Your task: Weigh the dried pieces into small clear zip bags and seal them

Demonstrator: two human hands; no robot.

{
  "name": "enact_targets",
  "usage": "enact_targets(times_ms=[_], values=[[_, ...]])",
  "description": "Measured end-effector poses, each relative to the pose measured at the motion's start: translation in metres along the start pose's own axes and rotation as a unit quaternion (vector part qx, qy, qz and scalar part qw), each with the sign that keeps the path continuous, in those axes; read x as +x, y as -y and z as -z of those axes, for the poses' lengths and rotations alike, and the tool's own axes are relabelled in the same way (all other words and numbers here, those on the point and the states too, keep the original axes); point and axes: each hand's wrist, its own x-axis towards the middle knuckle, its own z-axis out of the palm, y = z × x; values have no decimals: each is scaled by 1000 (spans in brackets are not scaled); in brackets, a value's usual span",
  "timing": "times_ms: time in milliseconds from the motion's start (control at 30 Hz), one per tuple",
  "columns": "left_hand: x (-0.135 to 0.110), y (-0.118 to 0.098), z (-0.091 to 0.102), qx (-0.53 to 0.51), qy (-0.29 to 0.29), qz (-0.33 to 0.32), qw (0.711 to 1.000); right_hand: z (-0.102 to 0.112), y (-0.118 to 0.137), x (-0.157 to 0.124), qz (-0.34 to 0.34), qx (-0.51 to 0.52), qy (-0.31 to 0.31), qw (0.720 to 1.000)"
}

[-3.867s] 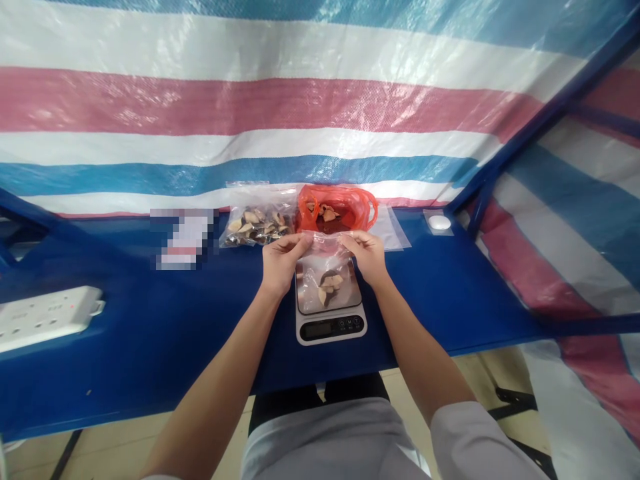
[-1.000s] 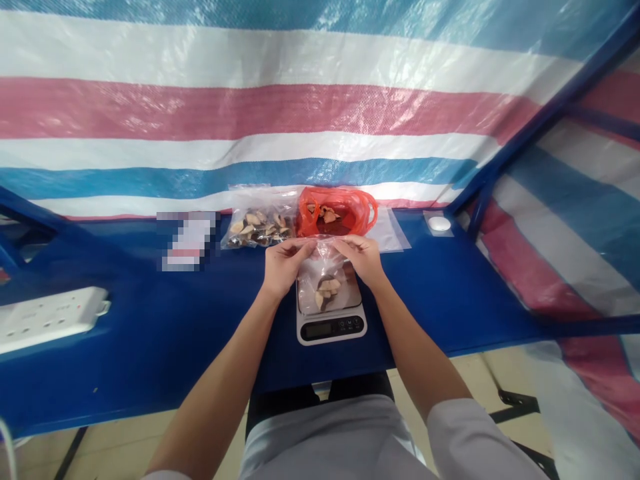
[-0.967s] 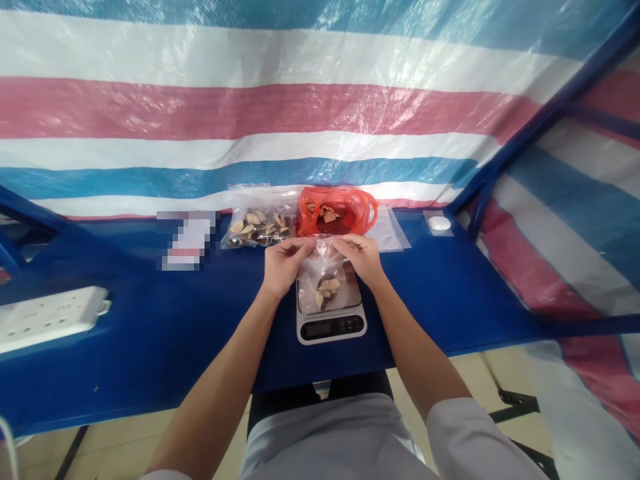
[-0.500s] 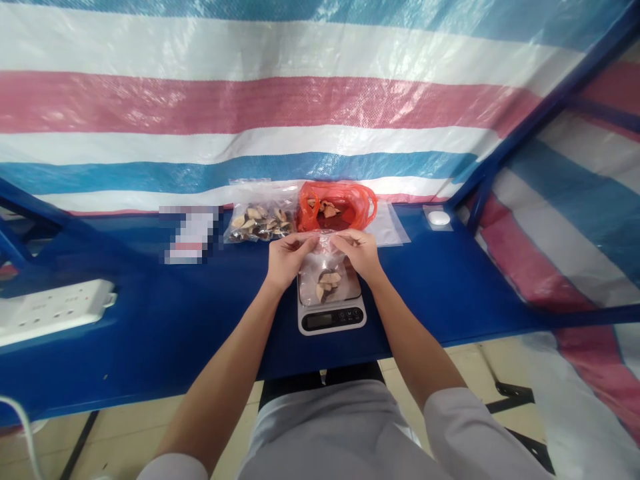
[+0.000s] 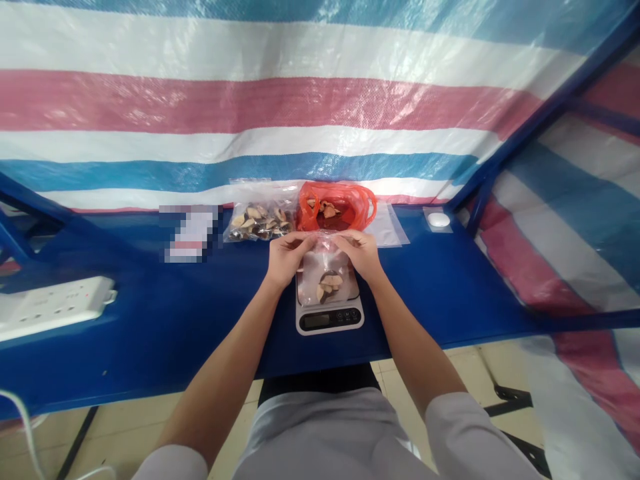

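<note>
Though bag (image 5: 326, 265) stays pinched — fingers (image 5: 305, 245) now closer together.

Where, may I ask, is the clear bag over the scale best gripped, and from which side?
I'd pinch the clear bag at its far edge, from left and right, where the left hand and right hand hold it: the pieces lie nearer, leaving that edge thin.

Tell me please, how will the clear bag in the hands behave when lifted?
The clear bag is likely floppy, its thin film creased between left hand and right hand. It is probably light: only a few slices show inside. They look loose, so they may slide if it tilts.
</note>
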Motion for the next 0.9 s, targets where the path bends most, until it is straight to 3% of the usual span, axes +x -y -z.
enact_targets(times_ms=[133,667,900], values=[[-1,-3,-3,2,-13,-4,1000,-2,1,-1,-7,11,22,1000],[-2,-6,-5,21,-5,0,1000,-2,2,-2,9,-19,6,1000],[-3,-9,0,48,47,-24,997,-5,1,-3,3,2,20,1000]])
